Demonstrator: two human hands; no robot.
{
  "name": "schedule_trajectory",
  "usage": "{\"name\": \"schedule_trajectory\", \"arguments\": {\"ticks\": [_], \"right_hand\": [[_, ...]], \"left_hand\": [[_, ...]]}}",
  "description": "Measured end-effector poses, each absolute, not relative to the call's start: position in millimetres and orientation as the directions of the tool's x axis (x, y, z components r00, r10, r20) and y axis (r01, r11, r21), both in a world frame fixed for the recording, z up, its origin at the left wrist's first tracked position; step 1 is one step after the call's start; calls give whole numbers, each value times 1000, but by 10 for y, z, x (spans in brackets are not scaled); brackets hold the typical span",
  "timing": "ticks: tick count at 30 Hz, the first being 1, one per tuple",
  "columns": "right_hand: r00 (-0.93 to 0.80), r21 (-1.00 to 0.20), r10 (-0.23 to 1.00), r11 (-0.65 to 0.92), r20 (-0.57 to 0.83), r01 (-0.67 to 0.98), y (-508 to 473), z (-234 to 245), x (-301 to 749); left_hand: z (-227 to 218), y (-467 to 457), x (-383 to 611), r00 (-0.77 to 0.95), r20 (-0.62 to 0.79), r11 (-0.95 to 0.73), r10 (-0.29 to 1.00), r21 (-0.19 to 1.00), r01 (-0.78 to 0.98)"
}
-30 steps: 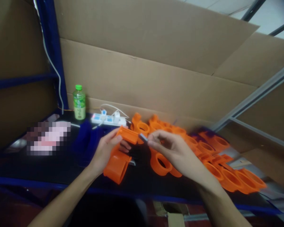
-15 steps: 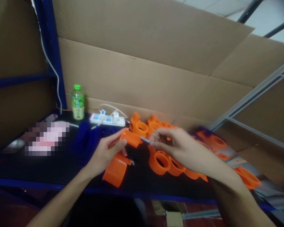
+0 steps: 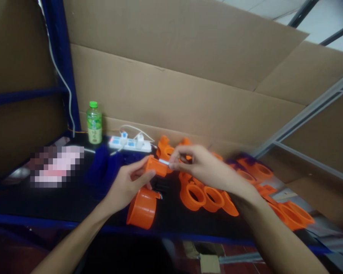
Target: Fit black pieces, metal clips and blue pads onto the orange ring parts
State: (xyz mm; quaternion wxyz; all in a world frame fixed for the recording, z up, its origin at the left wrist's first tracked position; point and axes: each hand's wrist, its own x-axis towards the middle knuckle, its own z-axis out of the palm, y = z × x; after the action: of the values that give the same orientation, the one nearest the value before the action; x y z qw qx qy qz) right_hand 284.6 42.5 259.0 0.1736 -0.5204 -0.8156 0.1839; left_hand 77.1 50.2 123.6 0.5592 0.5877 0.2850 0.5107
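Note:
Between the fingers and thumb of my left hand [image 3: 124, 186] is an orange plastic part [image 3: 156, 167], held above the table. An orange ring [image 3: 143, 209] shows just below that hand; whether it belongs to the same part I cannot tell. My right hand [image 3: 197, 163] pinches a thin, silvery-white rod [image 3: 164, 162], its far end at the upper edge of the orange part. The rod's other end is hidden in my fingers. Under and behind my right hand lie several orange ringed parts [image 3: 196, 198].
Dark blue pieces [image 3: 103, 171] lie left of my left hand. A white power strip [image 3: 130, 144] with plugs and a green-capped bottle [image 3: 94, 123] stand near the cardboard wall [image 3: 174, 91]. More orange parts [image 3: 288, 215] are at the right. The blue table edge [image 3: 74, 228] runs in front.
My right hand has moved left with the rod, which now lies along the orange part's upper edge. The orange ring below my left hand has tilted slightly.

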Motion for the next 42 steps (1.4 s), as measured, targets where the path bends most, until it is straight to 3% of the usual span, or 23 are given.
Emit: {"name": "schedule_trajectory", "arguments": {"ticks": [22, 26, 30, 36, 42], "right_hand": [[-443, -520, 892, 423, 94, 742, 731, 2474, 2608], [-454, -541, 866, 489, 208, 684, 736, 2408, 2678], [-371, -423, 866, 490, 335, 763, 639, 2123, 2874], [-452, -70, 872, 471, 190, 879, 370, 1510, 3131], [-468, 90, 855, 460, 224, 883, 285, 1283, 3099]], "left_hand": [[1209, 590, 765, 303, 268, -223, 914, 959, -176], [1294, 573, 699, 229, 313, -252, 922, 932, -259], [1329, 607, 622, 114, 309, -257, 944, 908, -332], [1292, 661, 598, 102, 207, -153, 973, 911, -383], [1288, 632, 671, 210, 219, -137, 953, 929, -344]]}}
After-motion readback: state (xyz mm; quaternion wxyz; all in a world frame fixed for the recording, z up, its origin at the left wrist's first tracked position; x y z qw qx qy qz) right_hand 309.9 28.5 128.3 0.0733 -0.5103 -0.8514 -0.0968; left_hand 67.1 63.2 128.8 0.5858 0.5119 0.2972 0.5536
